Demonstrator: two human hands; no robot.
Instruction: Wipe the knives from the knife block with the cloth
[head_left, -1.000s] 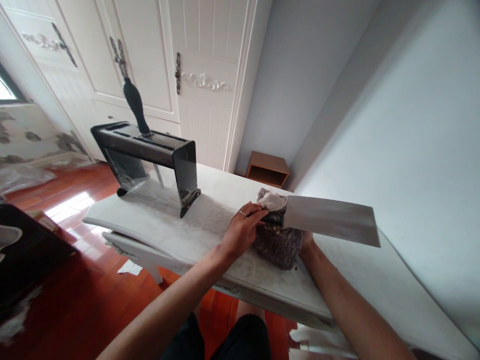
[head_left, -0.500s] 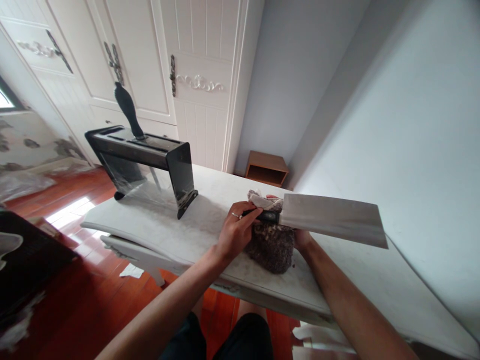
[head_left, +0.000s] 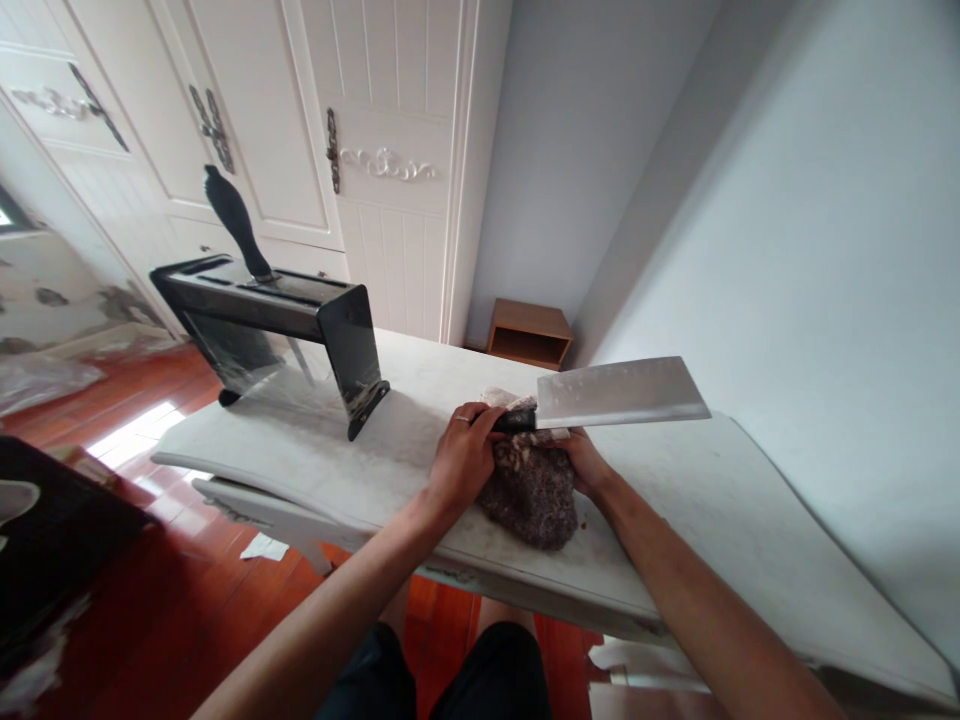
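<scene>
My left hand (head_left: 459,458) is closed round the black handle of a wide steel cleaver (head_left: 616,392), whose blade points right above the table. Under the handle lies a bunched dark speckled cloth (head_left: 531,492) with a pale patch on top. My right hand (head_left: 585,462) grips the right side of that cloth, just below the blade. The cloth rests on the white marble tabletop (head_left: 315,455) near its front edge.
A black knife rack (head_left: 270,318) with one black-handled knife (head_left: 234,222) stuck in it stands at the table's far left. White cabinet doors (head_left: 360,150) rise behind, with a small wooden box (head_left: 529,332) on the floor. A pale wall (head_left: 810,250) runs along the right.
The cleaver has swung so its blade points further away and looks shorter. My right hand has come up from behind the cloth to grip its side. My left hand stays on the handle.
</scene>
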